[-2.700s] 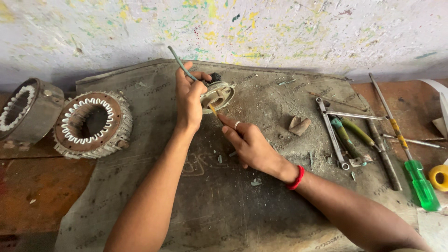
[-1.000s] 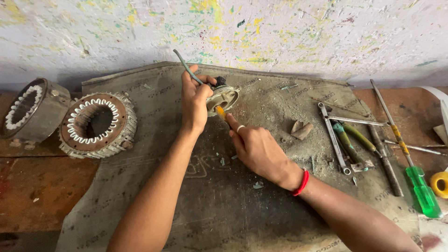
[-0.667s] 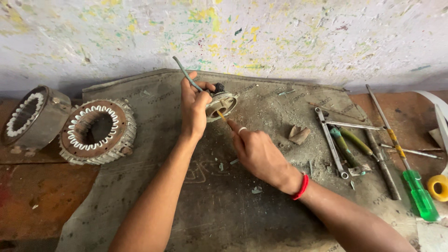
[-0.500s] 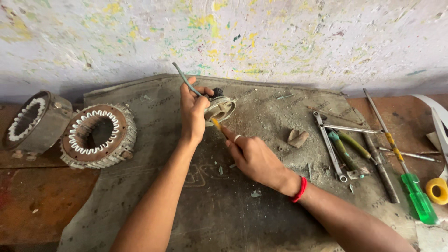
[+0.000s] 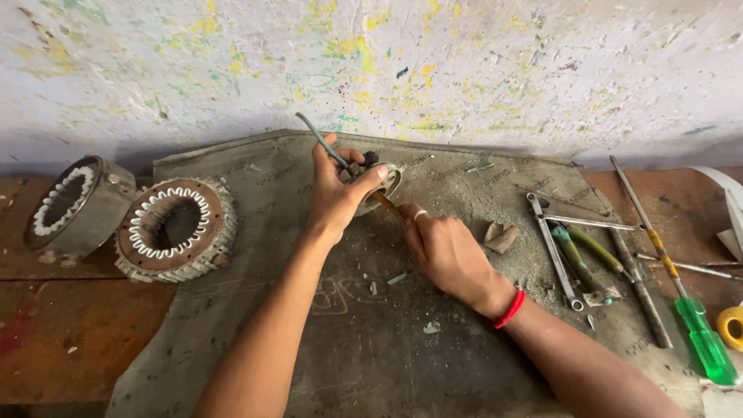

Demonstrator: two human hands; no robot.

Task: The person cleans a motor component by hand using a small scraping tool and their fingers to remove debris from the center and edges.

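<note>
My left hand point(image 5: 337, 193) grips a small round metal part point(image 5: 385, 183) tilted on its edge over a grey mat point(image 5: 364, 340). A bent grey-green wire point(image 5: 316, 138) rises from the part past my fingers. My right hand point(image 5: 445, 251), with a ring and a red wristband, holds a thin yellow-handled tool point(image 5: 385, 204) whose tip points into the part's opening. The tool's tip is hidden inside the part.
Two round motor stators point(image 5: 176, 229) point(image 5: 71, 203) lie at the left on the wooden bench. At the right lie a spanner point(image 5: 551, 249), pliers point(image 5: 579, 259), a green-handled screwdriver point(image 5: 681, 296), metal rods and a yellow tape roll point(image 5: 732, 327). A paint-flecked wall stands behind.
Both hands stay on the part and the tool. The part and hands shifted slightly as the view moved; the tool tip stays at the part's opening.
</note>
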